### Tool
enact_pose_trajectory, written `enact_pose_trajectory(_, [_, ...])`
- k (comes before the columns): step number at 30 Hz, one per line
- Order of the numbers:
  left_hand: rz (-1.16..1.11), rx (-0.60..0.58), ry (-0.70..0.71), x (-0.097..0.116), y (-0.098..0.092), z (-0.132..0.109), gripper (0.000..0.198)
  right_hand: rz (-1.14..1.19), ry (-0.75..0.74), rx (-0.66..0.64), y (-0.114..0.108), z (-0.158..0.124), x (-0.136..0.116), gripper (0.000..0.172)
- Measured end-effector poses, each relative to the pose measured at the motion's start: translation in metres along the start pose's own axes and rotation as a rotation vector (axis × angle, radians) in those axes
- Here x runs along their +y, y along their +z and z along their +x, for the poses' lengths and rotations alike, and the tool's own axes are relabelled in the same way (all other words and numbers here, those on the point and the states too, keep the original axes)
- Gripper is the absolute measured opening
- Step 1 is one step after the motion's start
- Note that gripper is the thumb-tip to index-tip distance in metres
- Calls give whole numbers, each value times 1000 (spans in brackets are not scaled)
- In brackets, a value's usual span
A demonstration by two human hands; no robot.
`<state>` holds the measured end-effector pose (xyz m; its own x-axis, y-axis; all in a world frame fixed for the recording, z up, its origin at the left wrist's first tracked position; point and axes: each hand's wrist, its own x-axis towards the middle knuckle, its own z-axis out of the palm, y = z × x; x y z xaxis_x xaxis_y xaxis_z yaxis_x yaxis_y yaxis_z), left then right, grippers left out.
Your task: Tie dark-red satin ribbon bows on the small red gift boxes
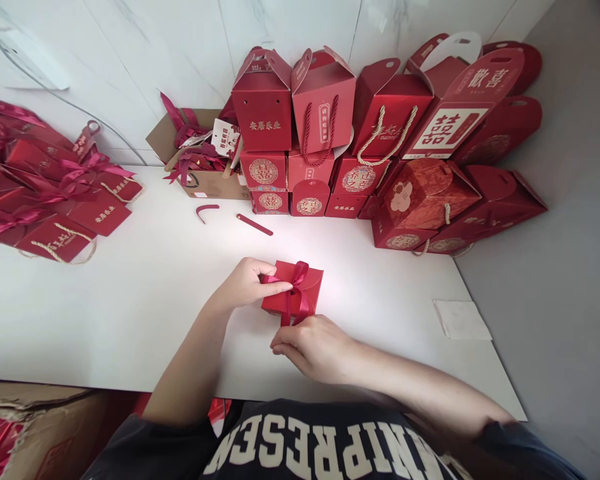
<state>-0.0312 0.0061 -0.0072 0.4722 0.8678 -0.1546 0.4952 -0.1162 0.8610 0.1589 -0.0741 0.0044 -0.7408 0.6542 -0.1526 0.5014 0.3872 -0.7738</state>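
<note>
A small red box (310,283) sits on the white table near its front edge, with a dark pink ribbon (300,293) tied in a bow on its top. My left hand (250,283) is at the box's left side, its thumb and fingers closed on a loop of the ribbon. Close to the box's front edge, my right hand (313,347) is closed around the lower part of the ribbon, where a tail hangs down. The fingertips of my right hand partly hide the ribbon's end.
Stacked red gift boxes (263,127) stand along the wall. An open cardboard box (215,183) holds ribbons; two dark red strips (255,225) lie before it. Ribboned red boxes (100,210) are piled at left. A white paper (461,320) lies at right.
</note>
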Motion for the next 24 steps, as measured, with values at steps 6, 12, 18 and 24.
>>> enact_pose_trajectory(6, [-61,-51,4,4,-2,0,43,414,84,-97,-43,-16,6,30])
enact_pose_trajectory(12, [-27,-14,-8,11,1,-3,43,32,268,573,-53,6,43,26])
enact_pose_trajectory(18, [-15,-29,-13,16,2,-5,44,303,153,358,-54,7,53,28])
enact_pose_trajectory(24, [-26,-46,-40,16,2,-5,45,437,123,283,-61,1,53,24])
